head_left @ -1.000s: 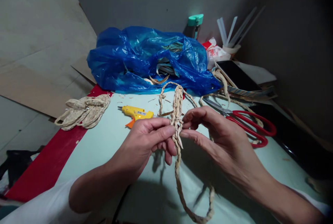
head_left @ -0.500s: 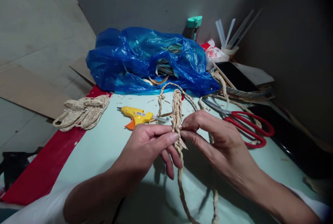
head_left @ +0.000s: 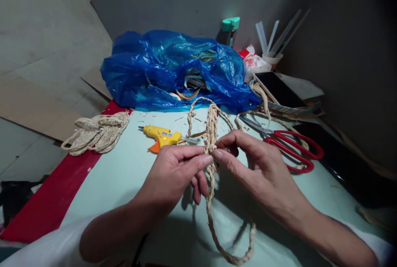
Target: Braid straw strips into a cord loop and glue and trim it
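Between my two hands is a braided straw cord (head_left: 211, 124), folded into a narrow upright loop, its long tail curving down toward me and back up at the right. My left hand (head_left: 182, 169) pinches the folded cord from the left between thumb and fingers. From the right, my right hand (head_left: 257, 163) pinches the same spot with thumb and forefinger. A yellow glue gun (head_left: 161, 135) with an orange trigger lies just beyond my left hand. Red-handled scissors (head_left: 293, 147) rest on the table beyond my right hand, their blades partly over more cord.
A blue plastic bag (head_left: 173, 68) lies across the back. At left sits a bundle of braided cord (head_left: 99, 132) on a red strip (head_left: 56, 192). A phone (head_left: 279, 89), a cup of glue sticks (head_left: 272, 59) and a dark flat object (head_left: 347, 167) occupy the right side.
My right thumb and forefinger have closed in on the cord at the pinch. The cord's tail has swung slightly left, and its lower bend now shows. The loose end at the pinch is now mostly hidden.
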A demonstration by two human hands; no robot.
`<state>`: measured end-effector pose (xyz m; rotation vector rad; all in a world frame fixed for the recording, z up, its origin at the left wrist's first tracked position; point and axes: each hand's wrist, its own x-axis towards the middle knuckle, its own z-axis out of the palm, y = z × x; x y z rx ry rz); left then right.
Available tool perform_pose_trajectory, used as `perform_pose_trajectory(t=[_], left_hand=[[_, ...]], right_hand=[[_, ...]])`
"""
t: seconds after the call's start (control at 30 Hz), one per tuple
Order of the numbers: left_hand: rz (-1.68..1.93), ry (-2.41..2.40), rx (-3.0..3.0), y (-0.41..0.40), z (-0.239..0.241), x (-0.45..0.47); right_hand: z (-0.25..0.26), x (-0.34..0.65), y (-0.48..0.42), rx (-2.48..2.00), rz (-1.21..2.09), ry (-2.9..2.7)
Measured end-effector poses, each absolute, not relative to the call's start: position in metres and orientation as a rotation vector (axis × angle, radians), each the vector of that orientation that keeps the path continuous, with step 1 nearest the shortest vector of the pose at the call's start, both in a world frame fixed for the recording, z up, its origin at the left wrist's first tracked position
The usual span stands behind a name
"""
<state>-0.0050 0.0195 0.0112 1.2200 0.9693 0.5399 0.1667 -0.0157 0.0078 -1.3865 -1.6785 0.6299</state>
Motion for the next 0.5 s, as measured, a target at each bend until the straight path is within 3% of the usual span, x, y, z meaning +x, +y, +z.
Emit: perform_pose_trajectory(t=[0.5], left_hand=[[0.537,0.973,1.241,0.0171,0.0138,0.0]], right_hand=[[0.0069,0.1653,-0.0188,-1.373,0.71,-1.562]])
